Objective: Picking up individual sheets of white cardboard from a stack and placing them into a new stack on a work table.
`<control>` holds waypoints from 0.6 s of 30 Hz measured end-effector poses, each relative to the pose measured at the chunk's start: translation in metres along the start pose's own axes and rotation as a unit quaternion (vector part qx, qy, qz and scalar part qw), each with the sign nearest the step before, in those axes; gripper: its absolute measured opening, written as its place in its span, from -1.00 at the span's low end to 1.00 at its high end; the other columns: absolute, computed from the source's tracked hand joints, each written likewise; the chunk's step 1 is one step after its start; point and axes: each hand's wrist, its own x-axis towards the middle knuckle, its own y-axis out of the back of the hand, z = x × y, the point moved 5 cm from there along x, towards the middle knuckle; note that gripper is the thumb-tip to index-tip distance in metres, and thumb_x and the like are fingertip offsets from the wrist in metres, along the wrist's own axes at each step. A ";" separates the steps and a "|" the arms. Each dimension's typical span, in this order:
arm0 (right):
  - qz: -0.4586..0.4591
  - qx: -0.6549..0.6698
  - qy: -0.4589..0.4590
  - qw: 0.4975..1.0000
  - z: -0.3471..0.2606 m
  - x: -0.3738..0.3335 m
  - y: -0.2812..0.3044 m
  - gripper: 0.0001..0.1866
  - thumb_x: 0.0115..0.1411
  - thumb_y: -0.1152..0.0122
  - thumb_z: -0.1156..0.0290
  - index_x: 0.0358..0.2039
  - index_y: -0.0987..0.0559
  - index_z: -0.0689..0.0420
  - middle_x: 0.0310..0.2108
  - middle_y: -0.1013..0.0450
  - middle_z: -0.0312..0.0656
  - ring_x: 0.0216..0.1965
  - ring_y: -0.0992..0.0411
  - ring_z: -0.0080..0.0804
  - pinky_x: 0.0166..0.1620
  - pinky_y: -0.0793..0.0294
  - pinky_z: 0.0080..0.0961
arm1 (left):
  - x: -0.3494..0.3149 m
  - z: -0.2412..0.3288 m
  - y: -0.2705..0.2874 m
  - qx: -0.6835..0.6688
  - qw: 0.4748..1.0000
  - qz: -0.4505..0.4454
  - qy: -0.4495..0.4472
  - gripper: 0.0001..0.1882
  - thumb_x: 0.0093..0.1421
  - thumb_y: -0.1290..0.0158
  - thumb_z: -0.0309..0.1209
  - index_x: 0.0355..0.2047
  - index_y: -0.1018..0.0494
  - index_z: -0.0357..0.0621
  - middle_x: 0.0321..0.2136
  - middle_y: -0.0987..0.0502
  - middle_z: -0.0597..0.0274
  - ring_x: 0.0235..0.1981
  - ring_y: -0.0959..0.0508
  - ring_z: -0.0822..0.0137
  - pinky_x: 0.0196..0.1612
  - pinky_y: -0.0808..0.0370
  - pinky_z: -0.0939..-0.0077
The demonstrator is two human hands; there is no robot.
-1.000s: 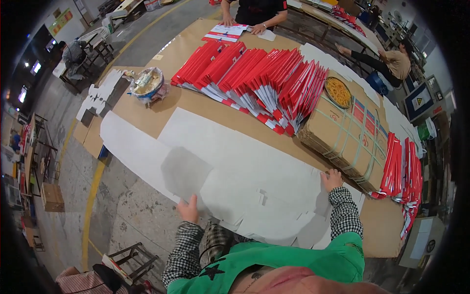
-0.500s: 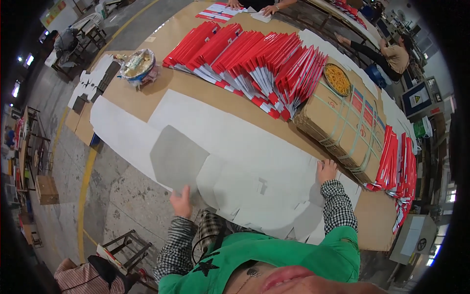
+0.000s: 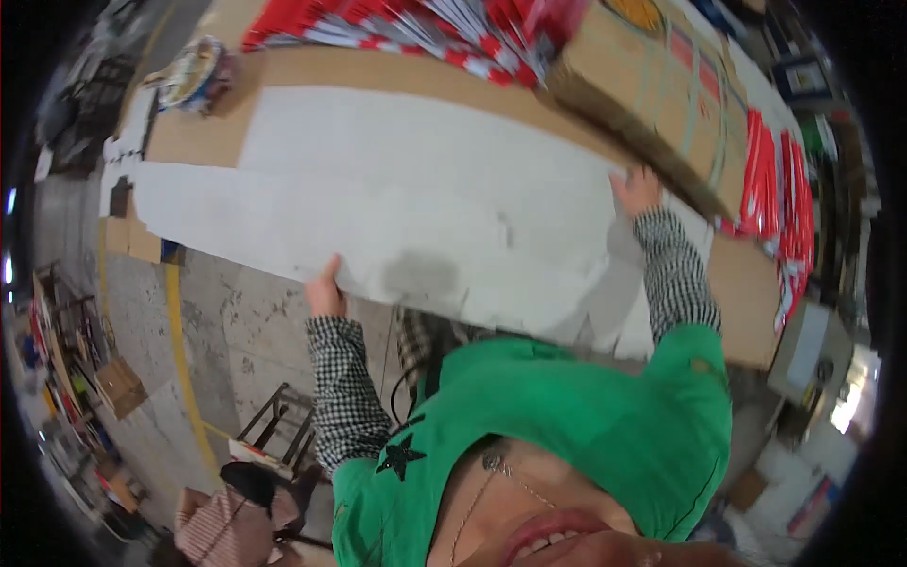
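Note:
A large white cardboard sheet [image 3: 406,203] lies flat before me, running from the far left toward my body. My left hand [image 3: 326,291] is at its near edge, thumb on top and the other fingers mostly hidden, pinching the edge. Toward the right, my right hand [image 3: 640,191] rests on the sheet's far right part with its fingers apart, close to a strapped brown carton [image 3: 652,85]. Shadows fall across the sheet, and the picture is somewhat blurred.
Red and white folded packages [image 3: 406,26] stand in a row at the far side; more red ones [image 3: 792,189] lie right of the carton. A bowl-like container [image 3: 196,76] sits far left. Below left are a stool frame [image 3: 279,420] and a person in a striped top [image 3: 227,524].
The grey-looking panel near my left hand no longer shows; the sheet there is flat and white. My view has tilted, so the table and its goods sit higher in the picture.

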 end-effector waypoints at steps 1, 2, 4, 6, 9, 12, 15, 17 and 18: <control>-0.061 -0.017 -0.027 0.998 -0.005 0.003 -0.002 -0.23 0.04 0.07 -0.21 0.04 -0.28 0.20 0.13 -0.09 0.13 0.18 -0.02 0.01 0.20 0.08 -0.07 | -0.001 0.020 0.000 0.162 0.985 0.014 -0.056 -0.66 0.11 -0.05 -0.35 -0.18 -0.41 -0.35 -0.27 -0.51 0.11 -0.25 -0.50 0.26 -0.22 -0.40 0.51; -0.076 -0.029 -0.038 0.996 -0.003 0.002 -0.002 -0.21 0.04 0.09 -0.24 0.04 -0.27 0.20 0.14 -0.08 0.13 0.19 0.00 0.00 0.20 0.11 -0.04 | -0.013 0.019 -0.009 0.175 0.984 0.001 -0.043 -0.66 0.11 -0.05 -0.35 -0.18 -0.41 -0.35 -0.27 -0.51 0.11 -0.25 -0.50 0.26 -0.22 -0.40 0.51; -0.091 -0.040 -0.052 0.994 0.004 -0.001 -0.008 -0.19 0.03 0.11 -0.27 0.05 -0.26 0.19 0.15 -0.07 0.12 0.20 0.01 0.00 0.20 0.13 -0.01 | -0.045 0.039 -0.032 0.301 0.913 0.021 -0.274 -0.63 0.07 -0.09 -0.36 -0.19 -0.40 -0.41 -0.25 -0.48 0.06 -0.28 -0.48 0.24 -0.22 -0.40 0.39; -0.096 -0.020 -0.061 0.993 0.006 -0.006 -0.010 -0.18 0.01 0.09 -0.29 0.04 -0.28 0.19 0.14 -0.07 0.12 0.20 0.00 -0.01 0.19 0.12 0.01 | -0.035 0.030 -0.021 0.225 0.942 0.012 -0.248 -0.63 0.06 -0.10 -0.37 -0.21 -0.40 -0.43 -0.26 -0.48 0.07 -0.29 -0.48 0.26 -0.23 -0.40 0.41; -0.103 -0.016 -0.062 0.993 0.007 -0.008 -0.013 -0.18 0.00 0.07 -0.29 0.04 -0.28 0.18 0.14 -0.07 0.11 0.20 0.00 -0.02 0.19 0.11 0.01 | -0.012 0.019 -0.008 -0.040 0.993 -0.027 -0.105 -0.64 0.07 -0.10 -0.38 -0.24 -0.39 -0.47 -0.27 -0.48 0.09 -0.31 -0.47 0.30 -0.24 -0.40 0.47; -0.077 -0.011 -0.053 0.996 0.011 -0.006 -0.017 -0.18 -0.01 0.04 -0.28 0.02 -0.30 0.18 0.10 -0.12 0.09 0.17 -0.05 -0.03 0.17 0.07 -0.01 | -0.023 0.033 -0.023 0.142 0.981 0.049 -0.124 -0.64 0.09 -0.09 -0.37 -0.23 -0.39 -0.49 -0.33 -0.50 0.09 -0.36 -0.49 0.31 -0.30 -0.41 0.54; -0.061 -0.014 -0.061 0.996 0.019 0.001 -0.012 -0.19 -0.02 0.01 -0.27 0.02 -0.30 0.18 0.09 -0.15 0.08 0.15 -0.07 -0.03 0.16 0.03 -0.03 | -0.047 0.026 -0.033 0.142 0.924 0.062 -0.350 -0.65 0.10 -0.07 -0.38 -0.24 -0.39 -0.50 -0.34 -0.51 0.06 -0.36 -0.50 0.30 -0.32 -0.42 0.55; -0.040 -0.015 -0.059 0.997 0.022 0.000 -0.007 -0.20 -0.02 0.00 -0.25 0.02 -0.30 0.18 0.09 -0.15 0.09 0.14 -0.08 -0.02 0.16 0.02 -0.04 | -0.030 0.021 -0.007 0.137 0.953 0.070 -0.262 -0.66 0.13 -0.04 -0.38 -0.26 -0.40 -0.53 -0.31 -0.51 0.05 -0.32 -0.50 0.31 -0.28 -0.42 0.50; -0.024 -0.015 -0.055 0.998 0.020 0.002 -0.004 -0.21 -0.02 -0.02 -0.23 0.02 -0.29 0.18 0.08 -0.16 0.09 0.14 -0.09 -0.02 0.15 0.00 -0.04 | -0.018 0.017 -0.001 0.000 0.991 0.033 -0.133 -0.68 0.13 -0.02 -0.39 -0.23 -0.39 -0.49 -0.29 -0.51 0.08 -0.30 -0.48 0.32 -0.24 -0.41 0.50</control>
